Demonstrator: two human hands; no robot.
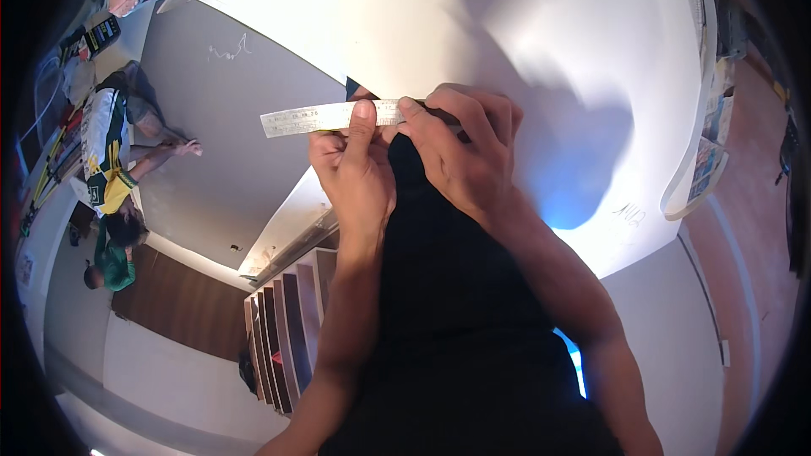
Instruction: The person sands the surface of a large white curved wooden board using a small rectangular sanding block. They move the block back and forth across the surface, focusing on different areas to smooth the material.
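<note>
A metal ruler (293,121) with printed graduations runs nearly level in front of my chest, across the near edge of a large white panel (393,19). My left hand (358,168) grips it, thumb pressed flat on its upper face and fingers curled beneath. At the ruler's right part, the thumb and forefinger of my right hand (472,145) pinch it. Something dark shows between my right fingers, too hidden to name. The ruler's left end juts past the panel's edge. My hands and head throw shadows over the panel.
Left of me lies a large grey panel (209,95), with a co-worker (104,145) leaning over it. Another person in green (117,263) is farther off. A slatted rack or shelf (285,329) stands below left. A curved white strip (687,196) borders the panel's right side.
</note>
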